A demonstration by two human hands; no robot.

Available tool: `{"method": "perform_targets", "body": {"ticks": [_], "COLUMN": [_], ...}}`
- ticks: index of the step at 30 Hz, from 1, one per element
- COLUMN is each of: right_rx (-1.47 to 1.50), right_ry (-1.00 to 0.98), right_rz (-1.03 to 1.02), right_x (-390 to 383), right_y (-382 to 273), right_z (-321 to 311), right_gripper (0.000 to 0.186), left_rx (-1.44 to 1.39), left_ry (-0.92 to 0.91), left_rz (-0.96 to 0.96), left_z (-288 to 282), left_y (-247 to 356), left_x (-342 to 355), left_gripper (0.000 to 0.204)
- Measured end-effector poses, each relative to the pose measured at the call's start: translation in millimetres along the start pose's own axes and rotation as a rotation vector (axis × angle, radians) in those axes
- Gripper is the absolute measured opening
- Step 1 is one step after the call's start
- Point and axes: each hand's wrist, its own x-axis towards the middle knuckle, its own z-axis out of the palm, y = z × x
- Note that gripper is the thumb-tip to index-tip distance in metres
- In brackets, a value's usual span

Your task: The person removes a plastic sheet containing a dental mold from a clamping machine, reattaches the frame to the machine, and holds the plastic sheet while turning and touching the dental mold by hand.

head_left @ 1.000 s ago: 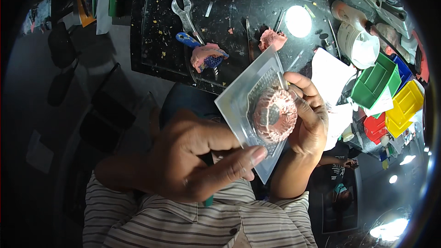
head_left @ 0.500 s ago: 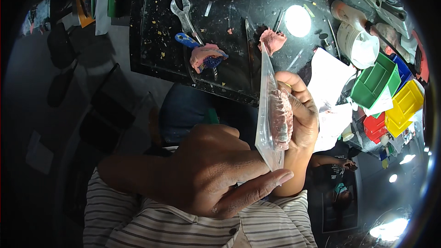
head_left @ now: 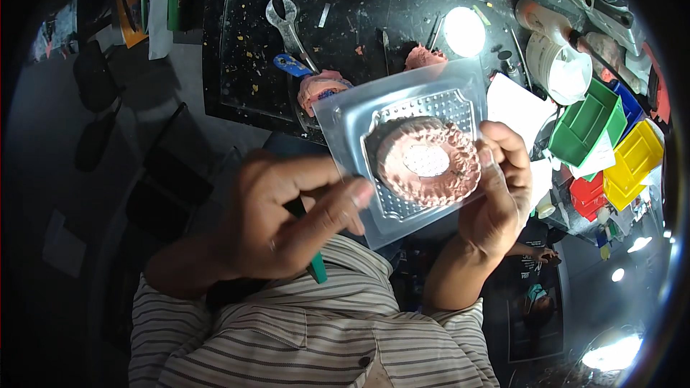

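The person's two bare hands are holding up a clear plastic sheet (head_left: 339,116) with a raised, dotted middle. The left hand (head_left: 273,219) is pinching the sheet's left edge, its thumb lying in front and its forefinger reaching behind, both a little blurred. A green strip (head_left: 317,269) is poking out below the left thumb, the rest of it being hidden by the hand. The right hand (head_left: 507,197) is pinching the opposite edge, its thumb in front and its fingers curling behind. Between the two sets of fingers, a crinkled pink ring (head_left: 451,167) is resting against the middle of the sheet, its right side lying just beside the right thumb tip; I cannot tell whether they are touching. Above the left fingers, a pink lump (head_left: 316,90) is lying on a black table (head_left: 241,54), with a blue handle (head_left: 291,65) and a metal wrench (head_left: 287,25) sitting farther up. Above the right fingers, a white tub (head_left: 557,65) is standing. To their right, a green bin (head_left: 583,123), a yellow bin (head_left: 636,165) and a red bin (head_left: 588,197) are crowding together.
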Motion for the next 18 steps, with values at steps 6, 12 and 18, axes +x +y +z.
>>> {"method": "perform_targets", "body": {"ticks": [6,12,18], "right_rx": [-0.16,-0.191,-0.191], "right_ry": [0.017,-0.003,-0.002], "right_rz": [-0.018,-0.012,0.011], "right_x": [-6,-9,-10], "right_y": [-11,-8,-15], "right_z": [15,18,29], "right_gripper": [0.027,0.028,0.03], "left_rx": [0.037,0.014,-0.077], "left_ry": [-0.014,0.017,0.034], "left_rz": [-0.058,-0.035,-0.09], "left_z": [-17,-25,-26], "left_y": [-8,-12,-18], "left_x": [5,8,12], "left_gripper": [0.027,0.026,0.028]}}
